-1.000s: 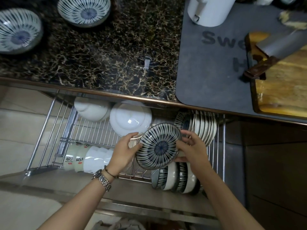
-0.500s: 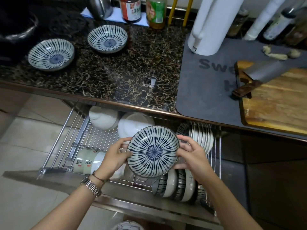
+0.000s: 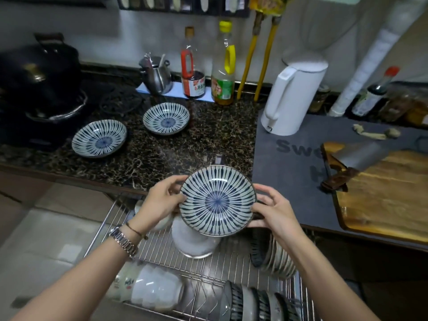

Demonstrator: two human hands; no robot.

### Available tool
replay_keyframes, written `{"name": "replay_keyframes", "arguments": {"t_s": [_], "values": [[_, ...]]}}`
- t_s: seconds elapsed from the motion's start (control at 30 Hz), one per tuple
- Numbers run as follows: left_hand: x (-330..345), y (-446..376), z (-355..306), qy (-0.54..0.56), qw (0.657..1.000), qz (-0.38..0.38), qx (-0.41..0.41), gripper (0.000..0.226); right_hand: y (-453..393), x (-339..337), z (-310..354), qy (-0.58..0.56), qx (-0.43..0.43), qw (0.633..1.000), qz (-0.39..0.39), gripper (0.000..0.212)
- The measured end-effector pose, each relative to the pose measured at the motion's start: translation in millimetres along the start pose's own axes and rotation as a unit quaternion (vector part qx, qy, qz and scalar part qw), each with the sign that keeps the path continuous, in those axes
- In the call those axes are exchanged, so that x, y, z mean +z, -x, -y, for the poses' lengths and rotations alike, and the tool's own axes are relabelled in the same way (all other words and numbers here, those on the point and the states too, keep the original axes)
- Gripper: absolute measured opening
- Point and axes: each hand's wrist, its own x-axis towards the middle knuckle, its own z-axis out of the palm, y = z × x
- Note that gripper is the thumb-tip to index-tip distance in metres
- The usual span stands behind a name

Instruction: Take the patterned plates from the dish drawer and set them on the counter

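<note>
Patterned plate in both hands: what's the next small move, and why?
Probably carry the patterned plate forward and set it on the bare marbled counter just ahead. Both hands, left and right, hold it at the counter's edge, and two matching plates already sit there.

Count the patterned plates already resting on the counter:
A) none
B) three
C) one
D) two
D: one plate and a second plate lie on the counter, while a third plate is held between the left hand and right hand.
</note>
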Motion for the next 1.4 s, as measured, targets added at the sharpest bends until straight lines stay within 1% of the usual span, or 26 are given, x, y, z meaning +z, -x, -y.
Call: {"name": "replay_keyframes", "arguments": {"t_s": [0.13, 0.33, 0.47, 0.57, 0.73, 0.97, 1.13, 1.4], "values": [[-9.6, -52.7, -12.4, -0.034, 0.999, 0.004, 0.03, 0.05, -40.6, 15.3, 18.4, 0.006, -0.006, 0.999, -0.032, 0.045], [-22.8, -123.4, -1.8, -0.022, 1.0, 0.018, 0.013, 0.052, -96.0, 38.4, 27.4, 0.01, 0.011, 0.998, -0.065, 0.045], [-31.9, -155.9, 16.3, -0.008, 0.999, 0.033, -0.006, 0.051, -123.6, 53.3, 25.2, 0.018, 0.031, 0.996, -0.077, 0.048], [-36.9, -173.4, 26.3, -0.018, 0.999, 0.043, -0.001, 0.05, -137.3, 61.2, 21.7, 0.023, 0.042, 0.995, -0.087, 0.052], [-39.2, -187.9, 36.3, -0.007, 0.999, 0.046, -0.012, 0.051, -148.3, 69.9, 21.0, 0.028, 0.059, 0.993, -0.095, 0.054], [-38.9, -194.6, 41.2, 0.018, 0.998, 0.049, -0.022, 0.052, -154.2, 74.7, 21.9, 0.035, 0.064, 0.992, -0.102, 0.053], [-39.2, -196.1, 41.7, 0.032, 0.997, 0.062, -0.027, 0.053, -154.5, 72.8, 16.8, 0.036, 0.069, 0.991, -0.105, 0.056], [-39.7, -192.1, 40.2, 0.034, 0.997, 0.07, -0.017, 0.052, -151.7, 69.5, 12.8, 0.017, 0.078, 0.993, -0.086, 0.056]]}}
